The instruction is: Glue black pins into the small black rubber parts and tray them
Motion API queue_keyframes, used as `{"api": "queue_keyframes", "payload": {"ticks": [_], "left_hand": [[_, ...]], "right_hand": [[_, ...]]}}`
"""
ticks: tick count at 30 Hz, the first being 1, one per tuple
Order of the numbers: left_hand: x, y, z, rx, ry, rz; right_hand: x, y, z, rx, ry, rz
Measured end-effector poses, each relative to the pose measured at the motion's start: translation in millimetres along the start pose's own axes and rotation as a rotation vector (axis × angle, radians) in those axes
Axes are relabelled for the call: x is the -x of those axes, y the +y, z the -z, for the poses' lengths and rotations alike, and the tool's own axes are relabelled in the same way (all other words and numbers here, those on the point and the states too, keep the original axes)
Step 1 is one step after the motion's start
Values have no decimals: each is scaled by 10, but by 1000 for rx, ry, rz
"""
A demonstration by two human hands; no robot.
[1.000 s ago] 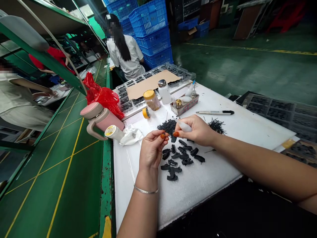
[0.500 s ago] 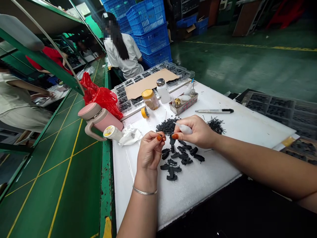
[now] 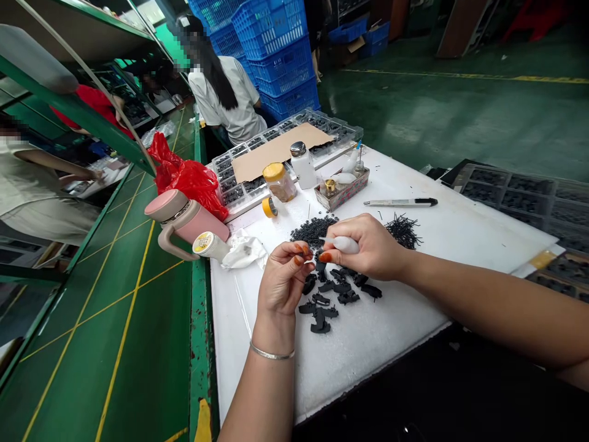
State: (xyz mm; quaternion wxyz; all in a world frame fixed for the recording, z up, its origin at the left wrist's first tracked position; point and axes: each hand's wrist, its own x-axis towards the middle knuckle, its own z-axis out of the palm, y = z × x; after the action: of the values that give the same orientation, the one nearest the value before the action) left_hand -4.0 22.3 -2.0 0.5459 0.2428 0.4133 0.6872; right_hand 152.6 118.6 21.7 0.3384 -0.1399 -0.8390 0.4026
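Observation:
My right hand (image 3: pixel 368 245) is wrapped round a small white squeeze bottle (image 3: pixel 346 245), its thin nozzle pointing left. Beside it, my left hand (image 3: pixel 284 270) is closed in a pinch; what sits between its fingertips is too small to name. Below the hands, several black plastic parts (image 3: pixel 321 319) are scattered over the white work surface (image 3: pixel 368 331). A heap of small black rings (image 3: pixel 313 229) lies just beyond the fingers, and a pile of thin black pins (image 3: pixel 403 232) is to the right of my right hand.
Behind are a yellow-lidded jar (image 3: pixel 281 184), a clear bottle (image 3: pixel 302 167), a small box (image 3: pixel 343 191), a pen (image 3: pixel 400 202) and a compartment tray (image 3: pixel 257 144). On the left stand a pink flask (image 3: pixel 197 218) and red bag (image 3: pixel 186 181). A person in a white shirt (image 3: pixel 239 101) sits beyond.
The fingers of my left hand have shifted slightly and its fingertips have come nearer my right hand. The bottle in my right hand now lies more level. The view has moved a little.

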Motion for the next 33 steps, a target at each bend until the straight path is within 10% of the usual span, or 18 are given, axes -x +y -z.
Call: {"api": "queue_keyframes", "payload": {"ticks": [33], "left_hand": [[-49,-59,36,43,-98,44]], "right_hand": [[16,-35,-6,138,-20,75]]}}
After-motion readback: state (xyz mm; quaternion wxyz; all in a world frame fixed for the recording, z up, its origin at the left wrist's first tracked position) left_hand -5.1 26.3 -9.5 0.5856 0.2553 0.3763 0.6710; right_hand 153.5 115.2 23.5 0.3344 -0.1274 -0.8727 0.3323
